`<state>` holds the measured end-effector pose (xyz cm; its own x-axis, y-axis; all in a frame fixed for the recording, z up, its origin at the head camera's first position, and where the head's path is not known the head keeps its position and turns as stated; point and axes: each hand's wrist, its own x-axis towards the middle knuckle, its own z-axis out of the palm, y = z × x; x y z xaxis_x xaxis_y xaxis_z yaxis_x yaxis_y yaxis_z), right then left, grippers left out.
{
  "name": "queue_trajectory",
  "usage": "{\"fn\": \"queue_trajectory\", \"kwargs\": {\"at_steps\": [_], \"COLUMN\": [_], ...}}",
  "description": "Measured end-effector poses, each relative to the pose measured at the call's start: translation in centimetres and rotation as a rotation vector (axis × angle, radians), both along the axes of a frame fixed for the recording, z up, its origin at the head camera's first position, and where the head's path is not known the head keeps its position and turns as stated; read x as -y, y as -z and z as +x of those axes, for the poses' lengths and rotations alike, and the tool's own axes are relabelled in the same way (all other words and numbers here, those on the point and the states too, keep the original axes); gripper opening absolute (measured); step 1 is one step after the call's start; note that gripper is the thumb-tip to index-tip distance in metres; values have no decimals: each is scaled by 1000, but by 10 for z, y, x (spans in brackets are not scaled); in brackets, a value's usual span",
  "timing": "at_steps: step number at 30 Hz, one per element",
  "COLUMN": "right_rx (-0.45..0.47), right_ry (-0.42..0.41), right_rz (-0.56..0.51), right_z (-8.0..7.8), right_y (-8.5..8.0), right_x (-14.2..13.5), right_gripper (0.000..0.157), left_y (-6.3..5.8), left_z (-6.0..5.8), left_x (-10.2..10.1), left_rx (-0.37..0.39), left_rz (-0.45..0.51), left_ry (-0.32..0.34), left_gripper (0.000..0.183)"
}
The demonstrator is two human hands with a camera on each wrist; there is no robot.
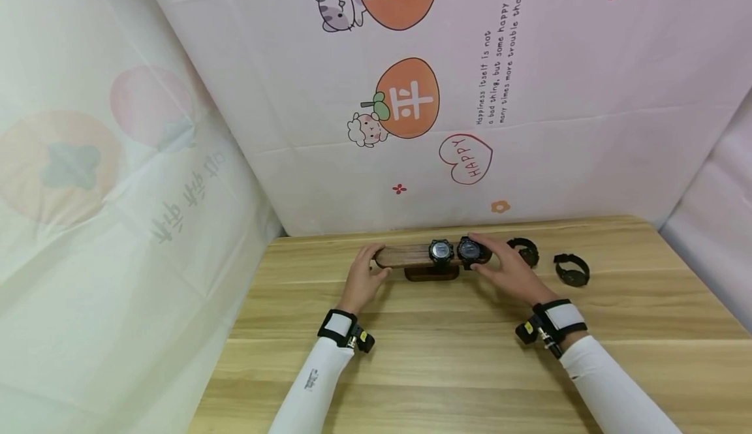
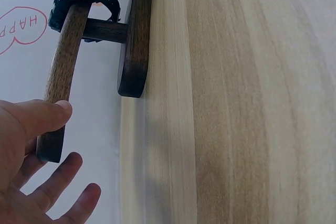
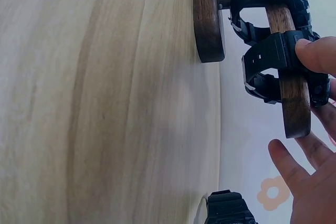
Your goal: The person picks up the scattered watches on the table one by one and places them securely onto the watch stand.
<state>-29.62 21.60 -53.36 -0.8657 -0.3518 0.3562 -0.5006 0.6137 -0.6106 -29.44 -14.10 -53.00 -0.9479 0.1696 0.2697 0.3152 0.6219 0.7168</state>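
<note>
A dark wooden watch stand (image 1: 405,256) has a horizontal bar with rounded ends on a short post and an oblong base (image 2: 135,45). My left hand (image 1: 361,282) holds the bar's left end, thumb across the front and fingers behind. Two black digital watches hang buckled round the bar: one above the base (image 1: 440,251), the other, the outer watch (image 1: 469,250), closer to the right end. With thumb and fingers my right hand (image 1: 510,269) pinches that outer watch; in the right wrist view the thumb lies on its strap (image 3: 265,56). Its lower fingers are spread beyond the bar's end.
Two more black watches, a nearer one (image 1: 572,271) and one beside my right hand (image 1: 525,252), lie on the wooden table (image 1: 435,362) to the right. A printed white cloth (image 1: 329,179) hangs behind the table, and another cloth (image 1: 117,277) at the left.
</note>
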Motion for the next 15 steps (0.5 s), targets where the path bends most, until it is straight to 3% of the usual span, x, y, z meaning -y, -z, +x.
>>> {"fn": "queue_trajectory", "kwargs": {"at_steps": [15], "right_rx": [6], "right_ry": [-15], "right_rz": [2], "right_z": [-3], "right_y": [-1], "right_x": [5], "right_gripper": [71], "left_y": [1], "left_z": [0], "left_x": [1], "left_rx": [-2], "left_rz": [-3], "left_ry": [-2], "left_gripper": [58]}}
